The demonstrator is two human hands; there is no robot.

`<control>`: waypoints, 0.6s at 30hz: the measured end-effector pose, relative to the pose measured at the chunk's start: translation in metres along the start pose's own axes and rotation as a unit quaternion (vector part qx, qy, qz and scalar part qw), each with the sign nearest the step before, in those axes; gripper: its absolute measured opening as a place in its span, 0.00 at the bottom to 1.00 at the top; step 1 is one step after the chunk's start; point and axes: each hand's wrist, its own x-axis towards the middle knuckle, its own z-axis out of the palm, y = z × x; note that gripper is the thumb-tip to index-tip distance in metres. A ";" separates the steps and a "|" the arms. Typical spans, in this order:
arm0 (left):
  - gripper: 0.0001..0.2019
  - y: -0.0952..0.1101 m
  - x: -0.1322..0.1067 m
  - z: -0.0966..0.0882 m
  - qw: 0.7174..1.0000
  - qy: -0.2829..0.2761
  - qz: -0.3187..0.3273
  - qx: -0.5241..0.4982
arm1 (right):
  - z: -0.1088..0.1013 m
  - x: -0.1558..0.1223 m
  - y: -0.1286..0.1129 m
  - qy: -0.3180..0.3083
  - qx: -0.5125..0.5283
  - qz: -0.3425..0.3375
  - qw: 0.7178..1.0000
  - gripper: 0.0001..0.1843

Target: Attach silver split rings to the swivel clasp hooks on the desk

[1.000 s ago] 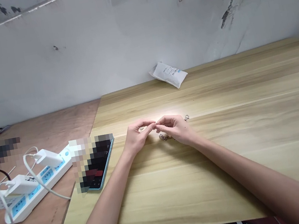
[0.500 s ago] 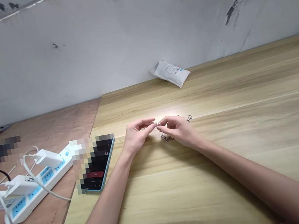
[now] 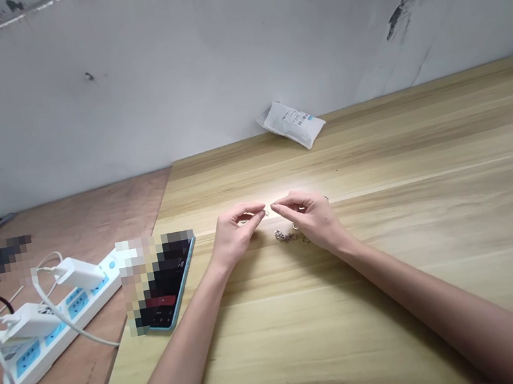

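My left hand [image 3: 237,235] is closed in a pinch on a small metal ring [image 3: 267,213], which pokes out at the fingertips. Facing it across a narrow gap, my right hand [image 3: 315,220] has thumb and index finger pressed together. Whatever sits in that pinch is too small to make out. Below the right fingers lies a little heap of silvery metal pieces [image 3: 285,236], perhaps clasps or linked rings. A few thin loose rings [image 3: 306,240] lie beside it, partly hidden by the right hand. Another ring [image 3: 244,219] shows behind my left hand.
Left of my left forearm lies a phone [image 3: 170,293], partly pixelated. Beyond it a white power strip [image 3: 69,324] holds plugged chargers and trailing cables. A white plastic packet [image 3: 293,124] rests at the back of the wooden table [image 3: 415,223], near the wall.
My right hand has shifted slightly up and right, so the fingertips of both hands are now apart. Loose rings under it show more; the metal piece behind it is mostly hidden.
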 end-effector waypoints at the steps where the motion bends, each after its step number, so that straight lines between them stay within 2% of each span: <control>1: 0.08 0.000 0.000 0.000 1.000 0.003 -0.011 0.003 | -0.001 0.000 0.000 -0.009 0.027 0.012 1.000 0.14; 4: 0.09 -0.002 0.001 0.000 0.999 0.002 -0.024 0.020 | -0.003 0.002 -0.001 -0.023 0.081 0.045 0.995 0.16; 7: 0.09 -0.003 0.001 -0.001 0.999 -0.014 -0.026 0.043 | -0.003 0.002 -0.001 -0.020 0.090 0.046 0.995 0.16; 12: 0.05 0.001 -0.001 -0.002 0.993 -0.029 0.032 0.113 | -0.003 0.002 0.002 -0.008 0.040 0.006 0.999 0.13; 18: 0.04 0.003 0.000 -0.006 0.991 -0.046 0.036 0.120 | -0.004 0.003 0.002 -0.003 0.001 0.017 1.000 0.14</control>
